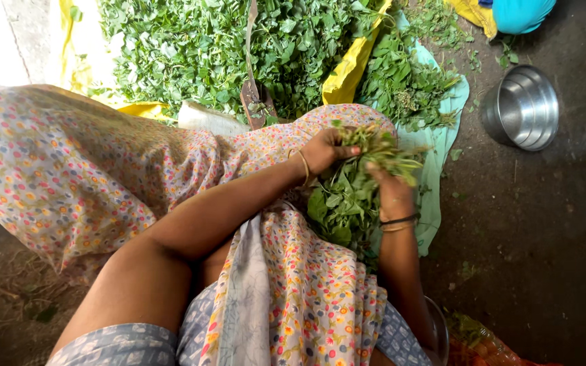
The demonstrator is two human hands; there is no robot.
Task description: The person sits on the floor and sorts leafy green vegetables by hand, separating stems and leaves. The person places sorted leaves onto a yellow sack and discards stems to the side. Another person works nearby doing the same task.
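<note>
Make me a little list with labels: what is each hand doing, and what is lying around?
left hand: the left hand grips the stem end of a bunch of green leafy stalks
right hand: the right hand holds the same bunch from the other side
lap: floral cloth
ahead: big heap of loose green leaves on a yellow sheet
right side: round shiny steel bowl on the dark ground

We see no labels, signs or screens. The nearest thing to a package is an orange mesh bag [486, 349] at the bottom right corner, lying on the dark floor [544, 257] with small round things inside; we cannot tell what they are. Nothing written shows on it.
</note>
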